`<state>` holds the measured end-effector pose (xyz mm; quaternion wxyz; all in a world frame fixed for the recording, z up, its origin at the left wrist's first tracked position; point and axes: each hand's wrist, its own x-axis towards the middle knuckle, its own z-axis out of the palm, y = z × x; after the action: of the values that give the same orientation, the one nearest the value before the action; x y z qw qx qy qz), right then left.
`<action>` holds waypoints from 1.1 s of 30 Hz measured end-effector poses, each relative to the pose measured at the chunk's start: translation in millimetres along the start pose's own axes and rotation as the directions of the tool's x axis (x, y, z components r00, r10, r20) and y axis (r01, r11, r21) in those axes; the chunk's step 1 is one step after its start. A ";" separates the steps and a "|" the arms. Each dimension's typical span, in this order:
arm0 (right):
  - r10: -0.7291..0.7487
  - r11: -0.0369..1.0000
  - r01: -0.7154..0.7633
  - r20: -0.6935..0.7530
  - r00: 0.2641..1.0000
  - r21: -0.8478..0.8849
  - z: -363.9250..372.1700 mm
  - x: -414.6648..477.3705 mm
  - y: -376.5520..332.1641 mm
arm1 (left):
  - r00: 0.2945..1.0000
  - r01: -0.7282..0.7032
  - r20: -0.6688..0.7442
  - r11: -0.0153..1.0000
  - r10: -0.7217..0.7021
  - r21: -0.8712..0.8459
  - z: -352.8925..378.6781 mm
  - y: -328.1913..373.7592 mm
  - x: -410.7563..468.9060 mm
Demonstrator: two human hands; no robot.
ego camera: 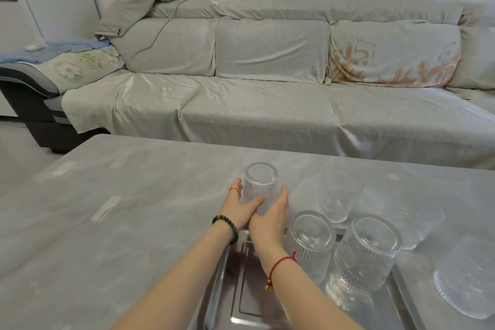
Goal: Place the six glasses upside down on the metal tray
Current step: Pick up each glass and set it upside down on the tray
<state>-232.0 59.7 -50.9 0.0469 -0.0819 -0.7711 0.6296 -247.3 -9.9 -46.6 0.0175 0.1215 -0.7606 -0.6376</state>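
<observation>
Table: a wide grey marbled tabletop (134, 209) carries everything.
Tray: the flat rectangular metal tray (222, 276) lies at 6 o'clock, its far edge hidden under the wrists.
Inverted pair: two clear ribbed glasses, one (312, 241) and another (368, 252), stand base-up on the tray at about 4 o'clock.
Loose glasses: one upright ribbed glass (338, 195) at 2 o'clock, one (413, 225) at 3 o'clock, one (467, 276) blurred at the right edge.
Held glass: the clear ribbed tumbler (261, 185) stands at 12 o'clock, base up, axis upright, seemingly just beyond the tray.
Left hand: the left hand (239, 209) cups its left wall, thumb across the front.
Right hand: the right hand (270, 220) presses the right wall, fingers straight.
Key relation: the glass lies dead ahead between both palms, equally near each; the tray's bare left part lies straight back toward 6 o'clock.
</observation>
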 end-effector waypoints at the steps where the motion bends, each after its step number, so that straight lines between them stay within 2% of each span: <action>1: -0.002 1.000 0.002 -0.016 1.000 0.003 2.7 5.7 1.5 | 1.000 -0.004 0.006 1.000 0.004 0.002 1.4 0.0 4.5; 4: -0.068 0.997 0.071 -0.065 0.996 0.043 11.6 17.9 8.0 | 1.000 -0.017 -0.002 1.000 0.017 0.003 4.3 -1.8 15.5; 8: -0.081 0.994 0.085 -0.069 0.994 0.064 14.3 20.3 12.2 | 0.998 -0.062 -0.017 0.997 0.063 0.050 0.2 -2.9 14.6; 14: -0.172 0.976 0.166 0.030 0.985 0.141 0.6 -9.1 9.3 | 0.968 -0.188 -0.140 0.972 0.207 0.138 -17.5 4.5 -22.2; 17: -0.195 0.971 0.183 0.066 0.979 0.156 -6.4 -34.3 9.2 | 0.956 -0.224 -0.149 0.958 0.251 0.177 -25.5 3.6 -47.6; 27: -0.116 0.990 0.131 0.220 0.969 -0.055 -42.0 -84.1 29.8 | 0.989 -0.112 -0.082 0.985 0.123 0.134 -22.2 -23.1 -103.1; 33: -0.082 0.979 0.138 0.333 0.939 -0.149 -58.9 -83.3 20.9 | 0.995 -0.084 -0.040 0.976 0.094 0.202 -15.2 -21.3 -103.5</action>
<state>-138.4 105.0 -56.8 -0.0527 0.0627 -0.8225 0.5629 -140.6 -6.5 -51.2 0.0526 0.1040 -0.8247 -0.5534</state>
